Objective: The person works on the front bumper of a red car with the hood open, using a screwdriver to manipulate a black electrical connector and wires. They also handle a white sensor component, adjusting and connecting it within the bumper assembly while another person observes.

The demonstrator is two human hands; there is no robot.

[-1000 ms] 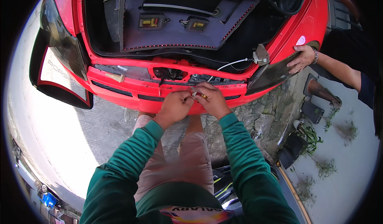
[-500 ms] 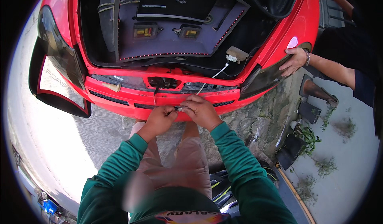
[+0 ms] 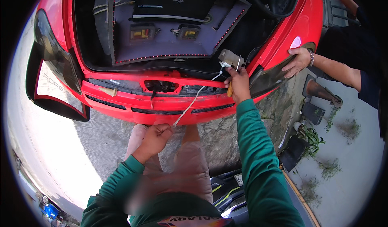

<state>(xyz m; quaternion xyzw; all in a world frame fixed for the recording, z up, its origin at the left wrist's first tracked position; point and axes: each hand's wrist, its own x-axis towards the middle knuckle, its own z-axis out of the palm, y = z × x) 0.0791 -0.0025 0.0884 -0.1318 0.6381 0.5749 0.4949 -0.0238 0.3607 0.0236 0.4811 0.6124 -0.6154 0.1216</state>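
Note:
My left hand [image 3: 155, 137] is closed in a pinch in front of the red bumper [image 3: 157, 117]; whatever its fingers hold is hidden. Close by its fingertips hangs the loose end of a white cable [image 3: 192, 101], which crosses the bumper up to a white connector [image 3: 222, 66]. My right hand [image 3: 240, 85] reaches to the trunk's front right edge, fingers wrapped round a small tool with an orange-yellow handle [image 3: 230, 89]. A thin white strip [image 3: 239, 62] stands up by its fingertips. Just beyond lies a grey-beige box-shaped piece [image 3: 230, 57], joined to the connector.
Another person's hand [image 3: 298, 61] rests by the dark right headlight [image 3: 268, 80]. The open front compartment holds a black amplifier [image 3: 176, 3] framed by red lights. A dark-edged panel [image 3: 56, 81] leans at left. Potted plants [image 3: 310, 140] stand on the right.
My hands were together at the bumper, working on the cable's end. My right hand has moved up and right to the box-shaped piece; my left has drawn back slightly. The cable end now hangs loose.

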